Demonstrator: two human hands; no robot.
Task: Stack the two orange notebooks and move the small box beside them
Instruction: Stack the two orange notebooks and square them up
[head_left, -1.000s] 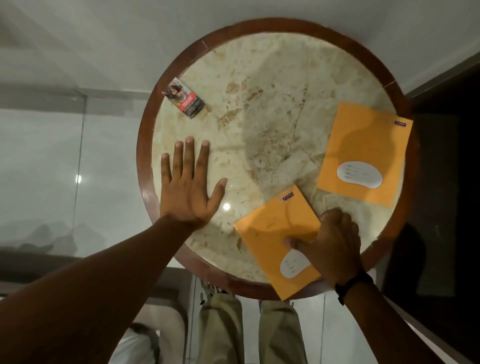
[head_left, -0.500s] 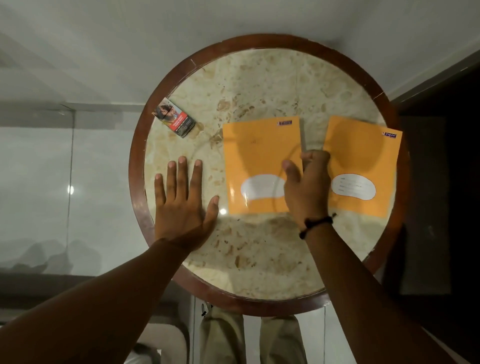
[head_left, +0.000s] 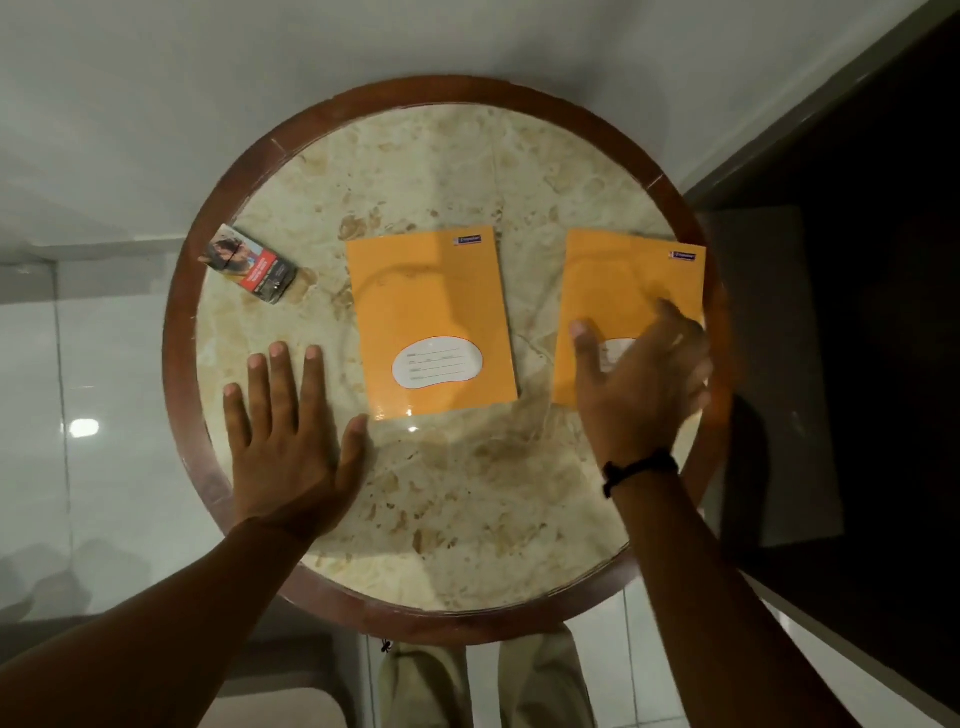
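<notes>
Two orange notebooks lie flat and apart on a round marble table. One notebook sits in the middle, its white label near me. The second notebook lies at the right rim. My right hand is spread over its near half, covering its label, blurred; whether it touches the cover is unclear. My left hand rests flat on the marble, fingers apart, left of the middle notebook. A small red and dark box lies at the far left rim, beyond my left hand.
A brown wooden rim rings the table. White glossy floor tiles surround it on the left. A dark panel or doorway stands close on the right. My legs show under the near edge.
My right hand slid the near notebook up to the table's middle, let it go, and moved right onto the second notebook. My left hand stayed flat. The view shifted slightly.
</notes>
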